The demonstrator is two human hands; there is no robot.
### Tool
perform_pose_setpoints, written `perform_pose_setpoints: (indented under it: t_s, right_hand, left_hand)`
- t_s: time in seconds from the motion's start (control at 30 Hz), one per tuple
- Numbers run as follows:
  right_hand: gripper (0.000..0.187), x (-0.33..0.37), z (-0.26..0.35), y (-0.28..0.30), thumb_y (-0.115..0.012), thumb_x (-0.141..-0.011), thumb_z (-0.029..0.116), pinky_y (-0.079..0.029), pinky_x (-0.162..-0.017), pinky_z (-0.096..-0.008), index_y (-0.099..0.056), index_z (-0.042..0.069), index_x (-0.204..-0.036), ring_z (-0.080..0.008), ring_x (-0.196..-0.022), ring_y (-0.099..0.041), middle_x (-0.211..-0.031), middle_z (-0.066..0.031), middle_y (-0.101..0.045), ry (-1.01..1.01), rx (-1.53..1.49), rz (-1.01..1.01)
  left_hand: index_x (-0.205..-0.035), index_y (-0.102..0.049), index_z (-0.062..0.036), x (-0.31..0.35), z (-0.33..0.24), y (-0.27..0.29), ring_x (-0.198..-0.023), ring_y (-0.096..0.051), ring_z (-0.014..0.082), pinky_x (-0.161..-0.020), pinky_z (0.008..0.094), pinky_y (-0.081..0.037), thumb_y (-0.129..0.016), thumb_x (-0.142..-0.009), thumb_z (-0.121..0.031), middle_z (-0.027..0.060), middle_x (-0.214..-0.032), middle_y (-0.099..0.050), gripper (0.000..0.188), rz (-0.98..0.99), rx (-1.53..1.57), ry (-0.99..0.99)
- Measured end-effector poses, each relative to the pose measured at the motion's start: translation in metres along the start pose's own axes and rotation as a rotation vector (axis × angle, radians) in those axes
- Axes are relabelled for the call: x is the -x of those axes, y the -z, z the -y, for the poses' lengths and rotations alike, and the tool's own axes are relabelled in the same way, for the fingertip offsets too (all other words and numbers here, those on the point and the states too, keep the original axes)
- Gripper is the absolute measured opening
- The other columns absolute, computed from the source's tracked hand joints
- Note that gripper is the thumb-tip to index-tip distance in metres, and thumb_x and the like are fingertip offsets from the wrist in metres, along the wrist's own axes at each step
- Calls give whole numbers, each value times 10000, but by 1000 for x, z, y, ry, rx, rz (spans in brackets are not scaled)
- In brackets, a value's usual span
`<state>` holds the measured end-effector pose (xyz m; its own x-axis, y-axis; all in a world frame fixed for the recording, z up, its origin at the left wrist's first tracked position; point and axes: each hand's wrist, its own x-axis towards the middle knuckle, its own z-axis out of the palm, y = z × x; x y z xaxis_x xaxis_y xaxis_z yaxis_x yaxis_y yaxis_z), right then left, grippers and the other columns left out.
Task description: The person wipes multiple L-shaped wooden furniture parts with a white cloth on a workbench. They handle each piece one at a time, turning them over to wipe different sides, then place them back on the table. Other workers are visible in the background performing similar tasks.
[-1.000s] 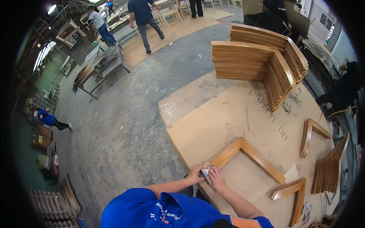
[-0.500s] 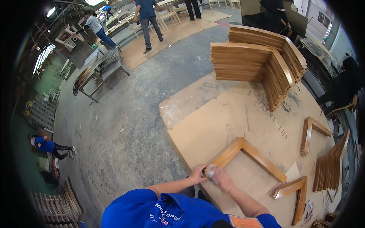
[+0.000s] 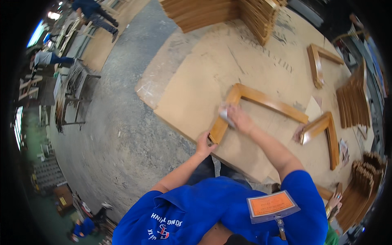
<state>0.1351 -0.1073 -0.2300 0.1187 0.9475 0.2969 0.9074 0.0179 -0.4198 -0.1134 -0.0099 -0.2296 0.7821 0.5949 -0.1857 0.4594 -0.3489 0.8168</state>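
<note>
Holding a pale pad (image 3: 224,114) against the angled wooden piece (image 3: 273,105), the right hand (image 3: 240,119) bends its fingers over the pad; the left hand (image 3: 204,144) grips the piece's end at the surface's (image 3: 196,90) near edge.

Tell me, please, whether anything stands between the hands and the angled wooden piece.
Only a pale pad lies between the right hand and the wooden piece; nothing visible separates the left hand from its near end.

The right hand (image 3: 240,119), with its pale pad (image 3: 225,114), has slid along the L-shaped wooden piece (image 3: 273,105), away from the left hand (image 3: 203,144) and nearer the corner. The view has turned, cutting off the tall wooden stack (image 3: 196,15) at the top and revealing another person's hand (image 3: 334,202) at lower right.
</note>
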Motion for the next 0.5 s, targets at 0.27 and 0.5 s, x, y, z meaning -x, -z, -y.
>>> perform_pose_setpoints:
  t_s: [0.27, 0.5]
  right_hand:
    - [444, 16, 58, -6, -555, -832, 124, -318, -1089, -484, -530, 6, -1259, -339, -1309, -403, -1391, -148, -468, -166, 0, 13]
    - [498, -21, -30, 12, -592, -794, 93, -320, -1083, -450, -504, 46, -1282, -358, -1284, -406, -1341, -158, -487, -355, 19, 17]
  left_hand:
    - [-1245, -498, -7, -4, -9, 6, -1046, -564, 298, -914, 365, -452, -811, -624, -84, 153, -1107, -587, 700, 25, -42, -15]
    - [-1243, -498, -1, -2, -7, 6, -1091, -550, 341, -937, 400, -444, -817, -626, -98, 182, -1135, -588, 702, 51, -13, 23]
